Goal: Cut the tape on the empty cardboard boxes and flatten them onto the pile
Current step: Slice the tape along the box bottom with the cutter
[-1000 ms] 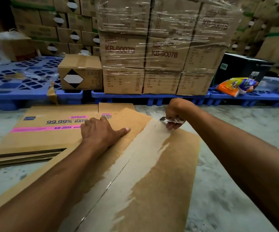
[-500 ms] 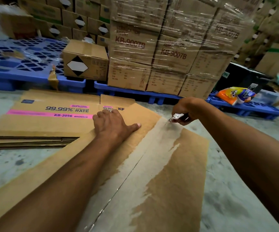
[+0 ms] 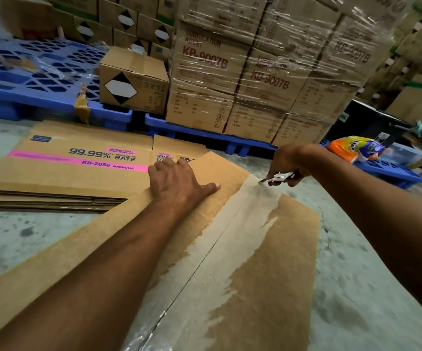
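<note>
**Tape Cut: Box Under Both Hands**

One cardboard box (image 3: 268, 262) lies in front of you on the concrete floor (image 3: 356, 287), with one strip of clear tape (image 3: 230, 236) along its centre seam. One pile of flattened boxes (image 3: 65, 173) lies just beyond on the left, its edge under the box's far corner. Your left hand (image 3: 179, 181) presses flat on the box, fingers spread, arm extended. Your right hand (image 3: 288, 164) grips one cutter (image 3: 277, 177), fingers curled round it, blade tip at the tape's far end. Three blue pallets (image 3: 40, 92) stand behind.
</note>
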Available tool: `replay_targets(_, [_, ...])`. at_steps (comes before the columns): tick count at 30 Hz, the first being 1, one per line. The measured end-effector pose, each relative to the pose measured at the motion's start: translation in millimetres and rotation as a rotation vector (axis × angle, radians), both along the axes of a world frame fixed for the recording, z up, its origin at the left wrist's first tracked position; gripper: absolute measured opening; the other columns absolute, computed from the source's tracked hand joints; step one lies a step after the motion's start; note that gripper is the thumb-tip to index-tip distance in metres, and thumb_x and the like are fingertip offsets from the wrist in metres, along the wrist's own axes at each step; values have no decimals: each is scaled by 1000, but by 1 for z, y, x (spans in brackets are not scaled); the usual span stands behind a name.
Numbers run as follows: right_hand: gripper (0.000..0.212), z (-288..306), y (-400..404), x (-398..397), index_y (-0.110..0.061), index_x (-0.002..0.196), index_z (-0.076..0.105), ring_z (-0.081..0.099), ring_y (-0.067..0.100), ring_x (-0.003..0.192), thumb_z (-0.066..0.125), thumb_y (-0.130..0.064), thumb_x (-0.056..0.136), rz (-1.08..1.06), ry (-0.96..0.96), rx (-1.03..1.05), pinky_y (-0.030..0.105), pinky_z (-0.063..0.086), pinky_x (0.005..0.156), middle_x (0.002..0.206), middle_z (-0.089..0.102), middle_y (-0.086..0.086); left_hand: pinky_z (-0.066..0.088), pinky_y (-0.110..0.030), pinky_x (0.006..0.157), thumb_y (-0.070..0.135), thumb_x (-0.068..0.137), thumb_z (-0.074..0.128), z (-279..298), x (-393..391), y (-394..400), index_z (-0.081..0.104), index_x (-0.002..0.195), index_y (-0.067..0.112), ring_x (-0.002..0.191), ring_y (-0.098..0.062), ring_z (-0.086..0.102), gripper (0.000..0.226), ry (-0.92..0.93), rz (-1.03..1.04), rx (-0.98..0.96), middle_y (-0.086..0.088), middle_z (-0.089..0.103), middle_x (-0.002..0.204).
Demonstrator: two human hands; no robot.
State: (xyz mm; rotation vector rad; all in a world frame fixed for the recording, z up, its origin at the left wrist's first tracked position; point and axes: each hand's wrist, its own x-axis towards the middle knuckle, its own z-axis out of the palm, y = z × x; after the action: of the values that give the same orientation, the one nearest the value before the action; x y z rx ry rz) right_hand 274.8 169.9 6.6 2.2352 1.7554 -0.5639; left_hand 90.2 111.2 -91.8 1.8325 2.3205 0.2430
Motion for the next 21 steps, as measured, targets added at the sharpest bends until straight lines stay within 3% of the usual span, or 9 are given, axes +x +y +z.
replay_targets(5, [27,-3,-3,-15,-3,68,56,45,16,52,48,-5,94,-12,-33,12,22,40,48,48,58,5,31,-41,102,88,68,39,0,1,-1,35,141,11,128,-35,39,106,10,-7,7,-21,41,141])
replay_targets(11, [28,-3,1,-17,-1,68,58,43,17,55,46,-2,94,-53,-15,22,25,37,52,54,59,7,29,-42,105,88,67,40,1,1,-1,33,142,10,131,-36,37,108,10,-1,7,-21,38,144])
replay_targets(15, [19,-1,6,-11,-1,75,59,39,15,55,51,-3,92,-43,-26,-6,24,35,52,66,50,8,30,-41,104,88,67,40,0,0,0,35,141,10,130,-35,38,107,7,2,8,-21,40,143])
replay_targets(21, [14,11,11,-2,-1,75,56,41,16,50,60,-2,88,-20,-67,48,23,38,44,60,48,7,29,-42,105,87,67,41,0,0,2,33,142,10,132,-37,36,108,2,-12,8,-21,38,145])
